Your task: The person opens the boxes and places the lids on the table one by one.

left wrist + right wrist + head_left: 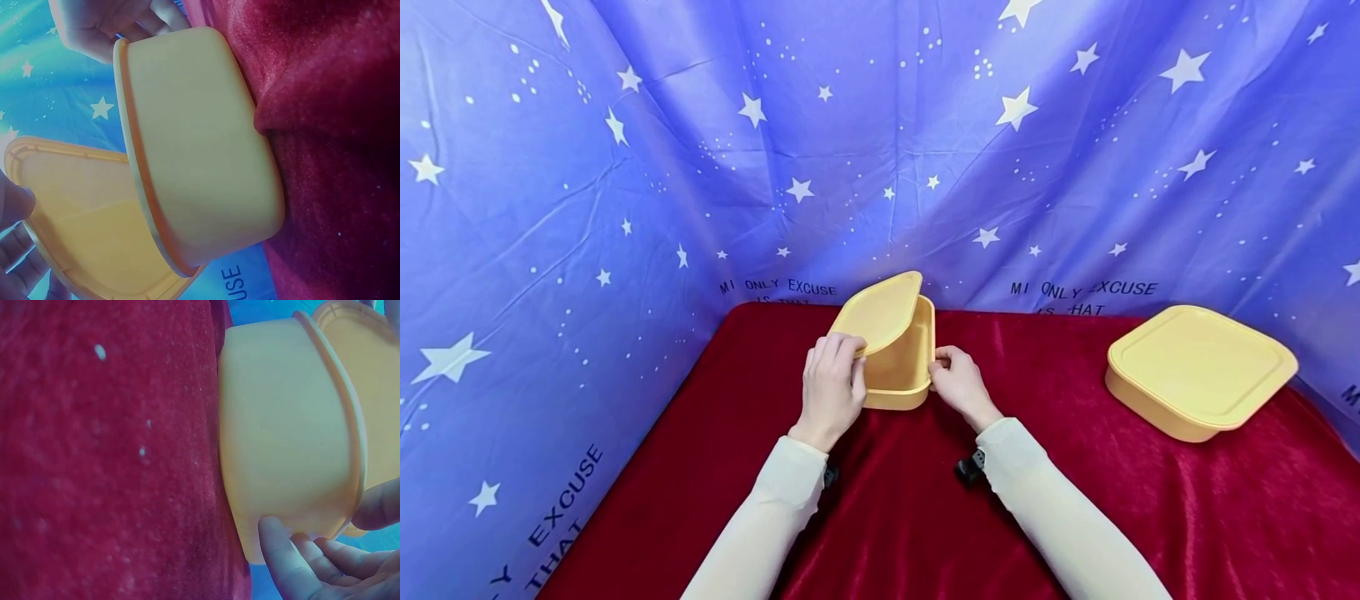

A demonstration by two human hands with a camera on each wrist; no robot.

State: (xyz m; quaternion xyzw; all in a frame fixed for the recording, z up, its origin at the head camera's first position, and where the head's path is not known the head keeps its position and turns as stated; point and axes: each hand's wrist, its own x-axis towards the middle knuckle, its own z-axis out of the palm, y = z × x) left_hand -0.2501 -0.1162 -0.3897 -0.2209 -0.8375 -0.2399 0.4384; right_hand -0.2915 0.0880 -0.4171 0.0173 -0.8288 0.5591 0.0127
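A yellow plastic food container [897, 400] sits on the red cloth, its inside partly showing in the head view. My left hand [833, 390] grips the near-left edge of its yellow lid [880, 312], which is held tilted above the container's left side. In the left wrist view the lid's underside [94, 212] shows, with the thumb against it. My right hand [962, 385] holds the container at its right wall; in the right wrist view the fingertips [270, 528] touch the outer wall and the thumb lies at the rim.
A second yellow container with its lid on [1202, 362] stands at the right of the table. Red velvet cloth [895, 517] covers the table. A blue curtain with white stars [865, 150] hangs right behind and along the left side.
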